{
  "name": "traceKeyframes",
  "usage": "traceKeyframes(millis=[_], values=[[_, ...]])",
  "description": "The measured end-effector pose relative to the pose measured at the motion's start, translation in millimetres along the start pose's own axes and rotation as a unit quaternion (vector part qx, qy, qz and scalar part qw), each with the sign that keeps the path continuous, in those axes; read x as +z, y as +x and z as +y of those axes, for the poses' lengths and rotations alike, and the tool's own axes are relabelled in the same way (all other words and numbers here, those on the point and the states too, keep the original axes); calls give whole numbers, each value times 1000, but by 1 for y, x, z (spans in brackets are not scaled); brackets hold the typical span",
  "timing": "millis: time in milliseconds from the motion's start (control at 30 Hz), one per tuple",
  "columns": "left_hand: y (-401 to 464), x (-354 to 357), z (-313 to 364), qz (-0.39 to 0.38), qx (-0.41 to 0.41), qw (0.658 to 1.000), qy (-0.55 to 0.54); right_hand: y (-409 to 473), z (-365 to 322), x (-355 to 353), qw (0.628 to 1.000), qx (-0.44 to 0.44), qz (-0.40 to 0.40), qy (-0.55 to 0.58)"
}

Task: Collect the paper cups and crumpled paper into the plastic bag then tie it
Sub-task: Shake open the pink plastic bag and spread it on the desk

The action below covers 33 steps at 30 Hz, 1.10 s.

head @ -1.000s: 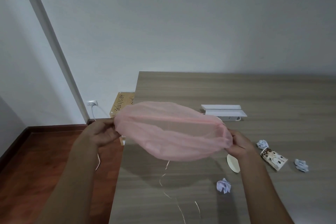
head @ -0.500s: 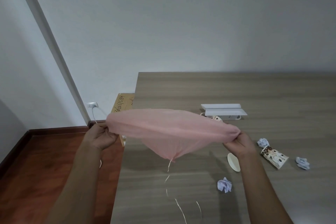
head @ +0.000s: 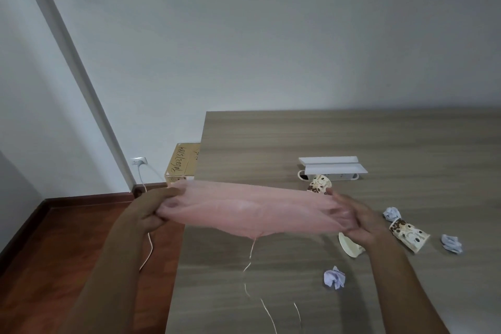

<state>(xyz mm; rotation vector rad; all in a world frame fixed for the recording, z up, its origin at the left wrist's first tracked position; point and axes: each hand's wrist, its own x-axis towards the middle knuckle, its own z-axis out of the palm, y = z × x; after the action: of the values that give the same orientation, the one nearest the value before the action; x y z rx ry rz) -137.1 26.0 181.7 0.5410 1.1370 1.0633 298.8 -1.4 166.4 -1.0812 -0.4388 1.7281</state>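
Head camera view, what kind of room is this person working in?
Probably a plain office or spare room, though that is a guess. A wood-grain table stands against a bare white wall, with a cardboard box and a wall socket by the reddish wooden floor.

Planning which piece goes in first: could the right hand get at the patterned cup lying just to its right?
Probably yes. The patterned cup lies on its side on the table, close beside the right hand with nothing between, but that hand is gripping the pink bag and must let go first.
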Motion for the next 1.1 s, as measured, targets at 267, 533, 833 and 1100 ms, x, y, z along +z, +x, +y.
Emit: traceKeyframes(millis=[267, 533, 833, 1100], values=[[1, 30, -15, 37, 56, 998, 12, -11, 11, 33, 858, -185, 217, -428], [-9, 79, -13, -12, 41, 999, 14, 19, 96, 151, 689, -208, -115, -684], [-14, 5, 19, 180, 81, 980, 31, 50, 97, 110, 422, 276, -40, -862], [-14, 24, 2, 79, 20, 996, 24, 62, 116, 123, 594, -7, -157, -789]])
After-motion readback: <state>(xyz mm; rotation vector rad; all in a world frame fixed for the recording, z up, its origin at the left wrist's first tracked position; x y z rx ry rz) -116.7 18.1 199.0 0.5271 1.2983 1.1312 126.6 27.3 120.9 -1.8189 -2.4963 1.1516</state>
